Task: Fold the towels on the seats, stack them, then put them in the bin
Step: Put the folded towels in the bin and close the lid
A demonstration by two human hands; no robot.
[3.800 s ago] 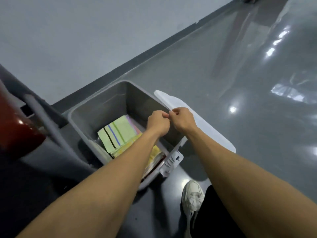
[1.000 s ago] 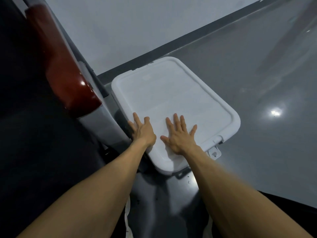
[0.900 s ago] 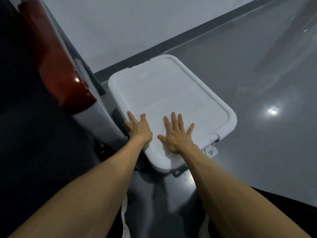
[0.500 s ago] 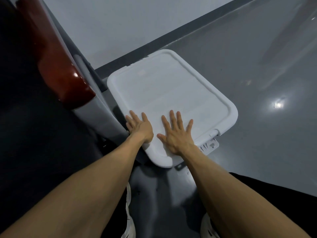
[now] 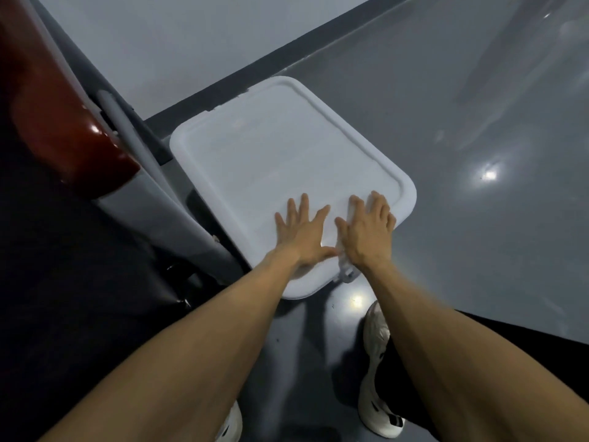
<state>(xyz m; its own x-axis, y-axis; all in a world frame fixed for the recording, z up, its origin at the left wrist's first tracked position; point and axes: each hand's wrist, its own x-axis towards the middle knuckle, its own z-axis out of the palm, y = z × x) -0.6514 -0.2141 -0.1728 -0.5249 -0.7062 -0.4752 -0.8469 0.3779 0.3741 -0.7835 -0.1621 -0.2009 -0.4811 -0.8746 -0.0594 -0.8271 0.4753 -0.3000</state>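
Observation:
The bin stands on the grey floor with its white lid [image 5: 280, 154] closed over it, so the folded towels inside are hidden. My left hand [image 5: 302, 231] lies flat on the near part of the lid, fingers spread. My right hand [image 5: 366, 231] presses on the lid's near right edge, its fingers straight and over the rim above the white latch [image 5: 345, 272].
A seat with a dark red glossy armrest [image 5: 60, 122] and a grey frame [image 5: 153, 199] stands close on the left of the bin. The grey wall and dark baseboard [image 5: 287, 65] run behind it. My white shoes [image 5: 377, 333] stand on the shiny floor below the bin.
The lid was swung down over the bin and the towels went out of sight. In the last half second both hands slid right along the near edge, toward the latch.

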